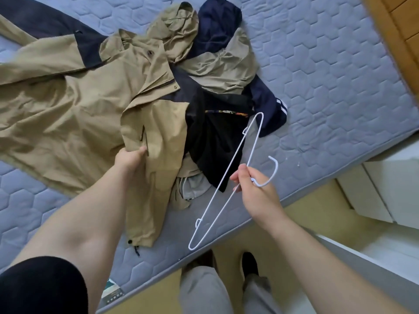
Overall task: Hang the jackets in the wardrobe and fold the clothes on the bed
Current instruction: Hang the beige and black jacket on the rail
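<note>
Tan jacket (90,105), hood pointing away, left hand (129,159) gripping it, right hand (256,191) pinching hanger (228,168)

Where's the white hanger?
In the head view, the hanger is on the right, held in the right hand over the bed edge, beside the dark clothes and tan jacket.

Left hand (129,157), extended over the bed (328,64), pinches the jacket (68,105). Right hand (256,191), at the bed's edge, grips the hanger (221,177).
</note>
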`<state>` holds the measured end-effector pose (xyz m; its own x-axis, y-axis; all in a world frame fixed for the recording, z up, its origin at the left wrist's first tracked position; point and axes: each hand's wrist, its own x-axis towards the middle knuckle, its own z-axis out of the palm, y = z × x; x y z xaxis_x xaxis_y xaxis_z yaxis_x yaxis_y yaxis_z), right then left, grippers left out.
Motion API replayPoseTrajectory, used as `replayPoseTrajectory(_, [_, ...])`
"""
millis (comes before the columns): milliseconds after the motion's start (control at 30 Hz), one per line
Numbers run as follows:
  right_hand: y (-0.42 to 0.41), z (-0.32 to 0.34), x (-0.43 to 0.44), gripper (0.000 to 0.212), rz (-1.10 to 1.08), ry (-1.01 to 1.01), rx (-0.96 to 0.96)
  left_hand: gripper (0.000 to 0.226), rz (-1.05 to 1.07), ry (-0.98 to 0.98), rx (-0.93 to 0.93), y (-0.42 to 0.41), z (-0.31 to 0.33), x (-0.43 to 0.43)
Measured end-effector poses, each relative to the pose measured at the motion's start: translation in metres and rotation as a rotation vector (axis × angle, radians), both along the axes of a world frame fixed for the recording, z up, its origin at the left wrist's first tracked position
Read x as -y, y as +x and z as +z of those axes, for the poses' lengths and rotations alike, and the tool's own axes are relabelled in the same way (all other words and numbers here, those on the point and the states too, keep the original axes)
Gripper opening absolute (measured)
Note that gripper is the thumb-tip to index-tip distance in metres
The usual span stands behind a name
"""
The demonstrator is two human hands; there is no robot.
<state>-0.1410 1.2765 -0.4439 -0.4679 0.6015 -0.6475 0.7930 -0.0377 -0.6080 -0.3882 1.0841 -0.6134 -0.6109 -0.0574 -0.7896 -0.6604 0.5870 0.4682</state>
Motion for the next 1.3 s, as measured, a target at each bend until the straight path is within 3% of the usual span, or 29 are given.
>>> replayPoseTrajectory(133, [0.001,0.01,-0.014,0.039,0.024,-0.026,-0.013,0.043,-0.357,0.083,-0.222,0.047,0.057,-0.043])
replayPoseTrajectory(233, [-0.001,0.024,-0.03,0.037,0.043,-0.051,-0.054,0.062,-0.462,0.147,-0.321,0.086,0.1,-0.074])
replayPoseTrajectory(400, [-0.003,0.035,-0.065,0.036,0.105,-0.065,-0.122,0.071,-0.453,0.04,-0.359,0.14,0.165,-0.114])
replayPoseTrajectory(533, [0.0,0.042,-0.089,0.059,0.284,-0.101,-0.116,0.068,-0.292,-0.054,-0.371,0.18,0.207,-0.133])
replayPoseTrajectory(667, [0.014,0.055,-0.107,0.072,0.369,-0.198,-0.134,0.031,-0.232,-0.004,-0.288,0.225,0.243,-0.14])
replayPoseTrajectory(800, [0.023,0.062,-0.121,0.066,0.403,-0.251,-0.049,0.036,-0.214,0.065,-0.245,0.268,0.273,-0.151])
replayPoseTrajectory(867, [0.026,0.069,-0.123,0.073,0.356,-0.338,0.0,0.026,-0.298,0.033,-0.225,0.287,0.281,-0.159])
replayPoseTrajectory(1000, [0.033,0.063,-0.118,0.091,0.297,-0.563,0.123,0.018,-0.707,-0.173,-0.264,0.325,0.285,-0.17])
replayPoseTrajectory(1033, [0.034,0.059,-0.115,0.085,0.302,-0.587,0.121,0.022,-0.766,-0.167,-0.239,0.335,0.285,-0.173])
replayPoseTrajectory(1167, [0.046,0.06,-0.104,0.028,0.168,-0.476,0.072,0.03,-0.808,-0.068,-0.195,0.358,0.292,-0.174])
replayPoseTrajectory(1233, [0.05,0.068,-0.108,0.023,0.138,-0.396,0.011,0.039,-0.734,0.042,-0.072,0.358,0.294,-0.162])
replayPoseTrajectory(1300, [0.046,0.084,-0.116,0.031,0.205,-0.307,-0.108,0.055,-0.533,0.134,0.037,0.349,0.296,-0.151])
